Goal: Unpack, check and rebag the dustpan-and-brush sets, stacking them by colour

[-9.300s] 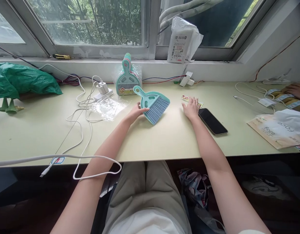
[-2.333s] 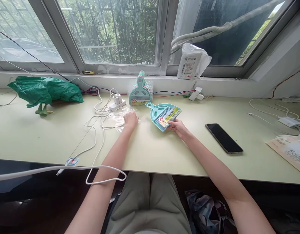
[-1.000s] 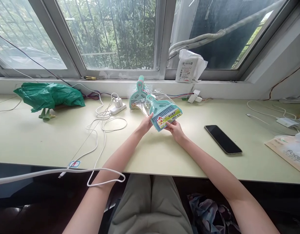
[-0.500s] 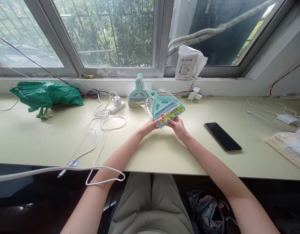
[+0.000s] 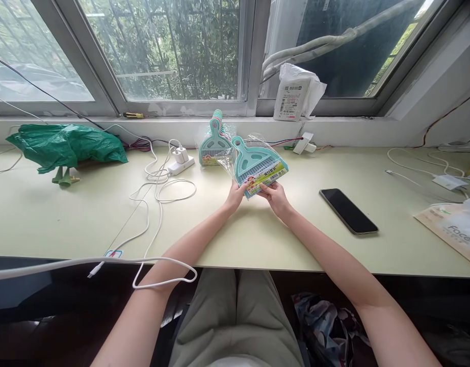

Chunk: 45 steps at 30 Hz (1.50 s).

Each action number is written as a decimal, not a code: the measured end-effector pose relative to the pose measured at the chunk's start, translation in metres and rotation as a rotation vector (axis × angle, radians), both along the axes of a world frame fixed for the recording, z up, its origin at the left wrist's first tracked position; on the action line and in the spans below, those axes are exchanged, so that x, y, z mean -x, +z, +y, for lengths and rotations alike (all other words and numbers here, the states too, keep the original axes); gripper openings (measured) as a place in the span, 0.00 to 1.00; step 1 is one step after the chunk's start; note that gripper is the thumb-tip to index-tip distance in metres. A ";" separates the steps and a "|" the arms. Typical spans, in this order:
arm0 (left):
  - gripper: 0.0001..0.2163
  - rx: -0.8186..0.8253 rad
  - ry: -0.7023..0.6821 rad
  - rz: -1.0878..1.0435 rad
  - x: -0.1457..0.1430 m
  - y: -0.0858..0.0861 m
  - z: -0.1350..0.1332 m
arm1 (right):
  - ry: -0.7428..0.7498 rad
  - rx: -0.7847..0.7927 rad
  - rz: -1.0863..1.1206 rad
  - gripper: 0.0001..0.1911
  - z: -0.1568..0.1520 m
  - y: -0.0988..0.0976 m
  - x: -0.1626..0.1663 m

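Observation:
A teal dustpan and brush set (image 5: 256, 162) in clear plastic is held tilted above the desk, its handle pointing up and left. My left hand (image 5: 236, 195) grips its lower left corner, thumb on the front. Along the bottom edge my right hand (image 5: 275, 198) pinches it near the yellow-green printed label. Behind it, to the left, a row of similar wrapped dustpan sets (image 5: 215, 142) stands upright near the wall, teal in front, with pink edges showing among the handles. The fingers behind the held set are partly hidden.
A black phone (image 5: 348, 211) lies on the desk (image 5: 296, 244) to the right. Left are a white power strip (image 5: 181, 164), looped white cables and a green plastic bag (image 5: 67, 147). One cable crosses my left forearm. A tissue pack (image 5: 452, 229) lies far right.
The view has shifted slightly. Both hands still hold the dustpan set, which has turned a little. The other things on the desk have not been moved.

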<state>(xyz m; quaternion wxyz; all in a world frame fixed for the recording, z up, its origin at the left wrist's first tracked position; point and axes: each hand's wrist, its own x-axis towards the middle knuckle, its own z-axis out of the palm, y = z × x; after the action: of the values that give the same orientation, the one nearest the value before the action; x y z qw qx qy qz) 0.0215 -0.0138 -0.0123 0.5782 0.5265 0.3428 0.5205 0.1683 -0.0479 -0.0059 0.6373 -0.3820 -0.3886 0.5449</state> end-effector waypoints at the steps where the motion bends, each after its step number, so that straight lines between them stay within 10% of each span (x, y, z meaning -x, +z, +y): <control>1: 0.25 -0.040 0.034 0.024 0.000 0.000 0.000 | 0.005 -0.005 0.006 0.18 0.000 0.000 0.000; 18: 0.24 -0.312 0.129 0.188 0.002 -0.008 0.006 | 0.103 0.017 0.034 0.15 0.007 0.001 -0.009; 26: 0.22 -0.356 0.069 0.282 0.001 -0.007 0.001 | -0.155 0.062 0.176 0.10 0.019 0.000 -0.029; 45: 0.20 -0.512 0.059 0.367 0.001 -0.014 -0.001 | -0.216 0.147 0.150 0.14 0.027 -0.007 -0.039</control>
<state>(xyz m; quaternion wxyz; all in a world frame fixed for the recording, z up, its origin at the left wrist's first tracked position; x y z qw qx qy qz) 0.0205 -0.0151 -0.0262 0.3399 0.7299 0.3142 0.5029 0.2071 -0.0212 -0.0129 0.6897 -0.4253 -0.2557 0.5273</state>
